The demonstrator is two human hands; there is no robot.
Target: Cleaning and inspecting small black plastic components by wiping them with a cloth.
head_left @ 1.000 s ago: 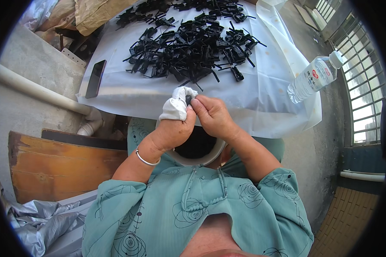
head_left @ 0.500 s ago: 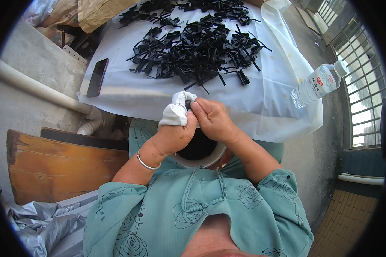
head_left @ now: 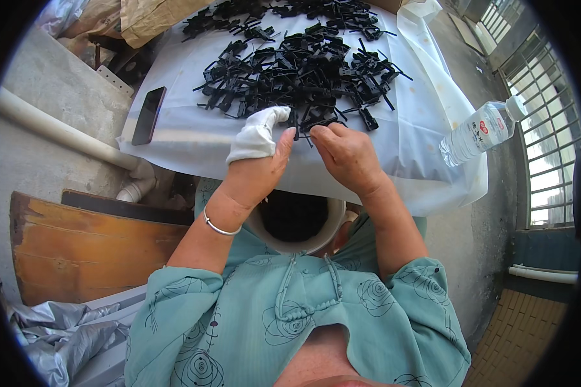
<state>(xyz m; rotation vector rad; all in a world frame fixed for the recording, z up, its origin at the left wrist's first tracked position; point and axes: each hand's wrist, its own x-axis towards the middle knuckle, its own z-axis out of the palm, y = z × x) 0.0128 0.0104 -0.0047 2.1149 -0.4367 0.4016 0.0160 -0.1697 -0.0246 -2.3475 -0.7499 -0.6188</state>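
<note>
At the near edge of a pile of black plastic parts [head_left: 303, 71], both of my hands are over the table. My left hand [head_left: 259, 145] wears a white cloth covering over its fingers, with the thumb bare. Between that thumb and the covered fingers is a small black plastic part [head_left: 294, 120]. My right hand [head_left: 352, 155] is bare and closed, its thumb and fingertips pinched together at a thin black piece by the pile. The hand partly hides that piece. Below the hands, a pale round bucket [head_left: 316, 244] stands between my knees with dark contents.
White plastic sheeting [head_left: 407, 148] covers the table. A phone [head_left: 149, 116] lies at its left side, and a clear water bottle [head_left: 478, 132] at its right. To the left are a pipe [head_left: 64, 132] and a wooden board [head_left: 97, 251]. A barred window [head_left: 545, 122] is on the right.
Both hands have moved forward from above the bucket to the near edge of the pile. They were together around a small dark piece and are now apart; the bucket's opening shows more.
</note>
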